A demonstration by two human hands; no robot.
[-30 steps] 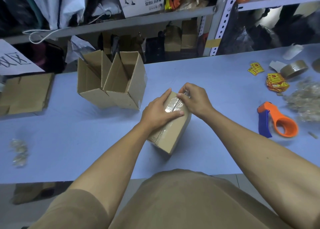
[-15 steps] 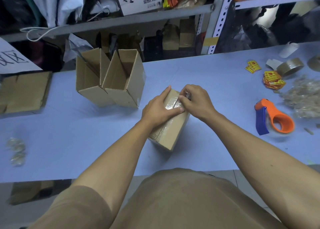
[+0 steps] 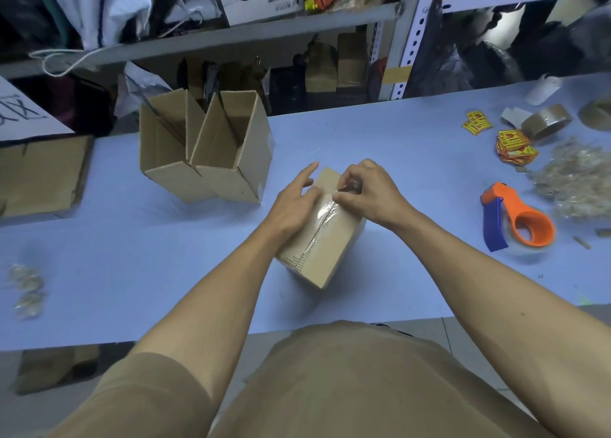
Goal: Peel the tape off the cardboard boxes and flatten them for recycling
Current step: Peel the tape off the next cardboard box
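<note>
Pinching the lifted end of the clear tape (image 3: 325, 207), the right hand (image 3: 367, 194) sat at the sealed box (image 3: 322, 236)'s far end; the strip ran along the box's length toward the worktop (image 3: 380, 140)'s near edge, the left hand (image 3: 294, 202) pressing flat beside it.

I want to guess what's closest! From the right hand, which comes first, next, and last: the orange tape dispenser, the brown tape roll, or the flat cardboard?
1. Orange tape dispenser, just to the right hand's right.
2. Brown tape roll, far right, toward the shelves.
3. Flat cardboard, way over on the left edge.
</note>
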